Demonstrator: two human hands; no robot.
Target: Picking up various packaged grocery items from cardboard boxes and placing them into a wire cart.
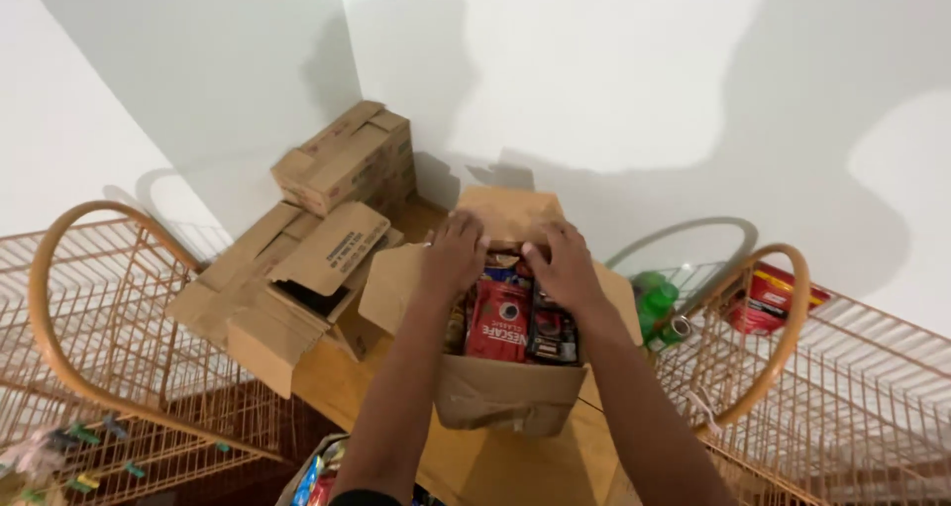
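— Two hands are in the open brown cardboard box (510, 392) of packets; why there?

— Both rest at its far side. The left hand (456, 253) lies palm down with fingers (466, 231) pressed together over the far flap. The right hand (565, 266) curls its fingers (540, 258) onto the tops of the upright red and dark pouches (500, 318). Whether it pinches one, I cannot tell.

— Why do the pouches stand?

— Packed tight, they prop each other, tops up and within reach.

— Room around the box?

— Little. It sits on the wooden floor (495, 466). Left of the box, touching it, lie opened brown cartons (287, 288), with a shut carton (347, 154) stacked behind them. Further left is a copper wire basket (109, 308). Right of the box, another copper wire basket (792, 367) holds a red packet (768, 298), a green bottle (656, 303) between. Behind the box, the white wall (594, 70) closes the corner. Only the near side is open.
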